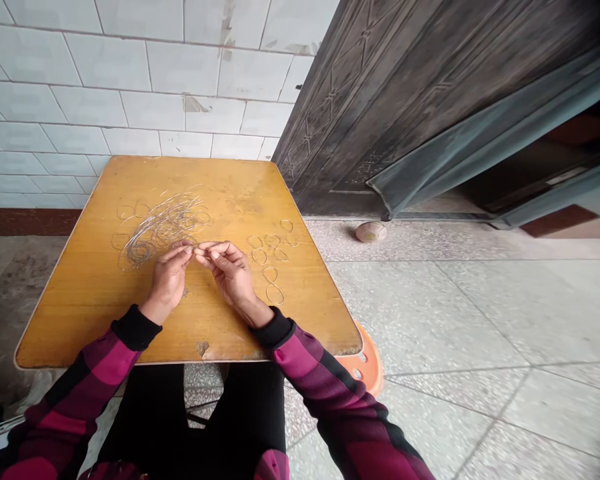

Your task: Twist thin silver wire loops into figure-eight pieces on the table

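Yellow varnished desk [80, 320] seen from above, its far edge close to a white tiled wall [130, 67] with a dark red band [25, 221] along the base. A dark embossed metal door [380, 100] stands ajar beyond the far right corner of the desk, and a small round pinkish object [370, 231] lies on the speckled stone floor [455, 320] near its foot. An orange plastic stool [365, 360] shows below the near right corner. Black trousers [155, 413] fill the space under the near edge, and the magenta and black checked sleeves [95, 363] rest across that edge. A tangle of thin silver wire [165, 223] lies left of centre, its long axis running from lower left to upper right. Separate oval wire loops [274, 293] lie scattered to the right in a loose column running toward the person, most with long axes tilted, and a few faint loops lie beneath the tangle. The left hand [169, 280] sits just beside the lower edge of the tangle, and the right hand [230, 273] lies between the tangle and the loops. Both hands are drawn into a narrow pinch, with the fingertips [190, 245] almost meeting at centre; any wire between them is too fine to make out.
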`<state>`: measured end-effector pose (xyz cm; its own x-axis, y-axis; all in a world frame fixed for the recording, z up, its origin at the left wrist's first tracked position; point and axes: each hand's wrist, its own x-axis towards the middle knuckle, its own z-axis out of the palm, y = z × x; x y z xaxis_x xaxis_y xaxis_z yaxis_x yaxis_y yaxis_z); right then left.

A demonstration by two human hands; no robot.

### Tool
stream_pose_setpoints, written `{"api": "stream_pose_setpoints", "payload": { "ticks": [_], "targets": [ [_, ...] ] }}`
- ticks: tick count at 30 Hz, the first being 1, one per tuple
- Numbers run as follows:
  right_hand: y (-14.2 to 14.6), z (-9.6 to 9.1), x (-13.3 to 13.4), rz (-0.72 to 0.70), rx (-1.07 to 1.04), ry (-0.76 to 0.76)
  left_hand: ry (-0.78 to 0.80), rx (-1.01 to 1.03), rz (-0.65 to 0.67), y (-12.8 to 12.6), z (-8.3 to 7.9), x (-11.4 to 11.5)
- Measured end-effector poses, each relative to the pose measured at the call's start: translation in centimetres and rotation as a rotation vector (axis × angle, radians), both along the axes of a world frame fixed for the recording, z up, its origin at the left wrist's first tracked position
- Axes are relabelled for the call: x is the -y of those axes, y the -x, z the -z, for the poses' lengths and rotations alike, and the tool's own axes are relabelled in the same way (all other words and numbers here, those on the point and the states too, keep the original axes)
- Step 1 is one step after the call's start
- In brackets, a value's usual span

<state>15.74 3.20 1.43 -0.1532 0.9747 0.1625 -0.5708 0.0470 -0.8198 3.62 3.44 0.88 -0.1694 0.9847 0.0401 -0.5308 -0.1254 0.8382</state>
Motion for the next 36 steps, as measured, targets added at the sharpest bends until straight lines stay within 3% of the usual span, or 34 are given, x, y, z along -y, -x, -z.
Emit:
{"api": "stream_pose_setpoints", "payload": {
  "ticks": [10, 17, 20, 29, 33, 36],
  "targets": [
    [-0.3, 0.2, 0.0, 0.066, 0.153, -0.084, -0.092, -0.106, -0.005, 0.3, -0.2, 0.0],
    [-0.3, 1.0, -0.1, 0.209, 0.463, -0.394, -0.022, -0.017, 0.023, 0.7, -0.1, 0.0],
    [-0.2, 1.4, -0.1, 0.223, 0.559, -0.433, -0.008, -0.018, 0.015, 0.8, 0.1, -0.1],
    [0.2, 1.1, 0.4, 0.081, 0.376, -0.321, -0.035, -0.078, -0.017, 1.1, -0.2, -0.2],
    [-0.3, 1.0, 0.0, -0.086, 0.204, -0.053, -0.072, -0.122, -0.081, 1.2, -0.6, 0.0],
    [-0.6, 1.2, -0.5, -0.241, 0.099, 0.129, -0.047, -0.070, -0.024, 1.2, -0.7, 0.1]
  ]
}}
